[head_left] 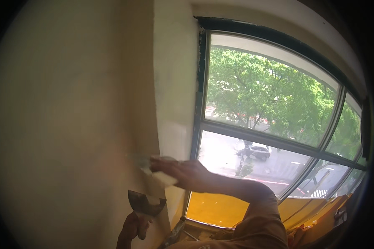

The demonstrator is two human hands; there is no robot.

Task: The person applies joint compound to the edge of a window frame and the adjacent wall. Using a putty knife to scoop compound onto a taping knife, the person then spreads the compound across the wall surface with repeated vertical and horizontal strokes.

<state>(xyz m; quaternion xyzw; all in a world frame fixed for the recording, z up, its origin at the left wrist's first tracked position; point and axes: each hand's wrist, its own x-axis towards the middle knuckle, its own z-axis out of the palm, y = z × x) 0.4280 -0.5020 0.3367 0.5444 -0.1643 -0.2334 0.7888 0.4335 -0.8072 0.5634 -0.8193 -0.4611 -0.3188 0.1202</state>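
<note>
At the edge of the wall [79, 112], my right hand [176, 172] reaches across, fingers closed on a pale flat tool [164, 178]; its far end is blurred against the wall, so I cannot make out its exact kind. Lower down, my left hand [133, 228] grips a wide putty knife [145, 203], its dark blade raised beside the same wall, below my right hand.
A dark-framed window [262, 87] fills the right, with trees and a parked car outside. A yellow panel [216, 207] spans its lower part. A grey metal tube [176, 228] and other unclear items lie near the sill at the bottom.
</note>
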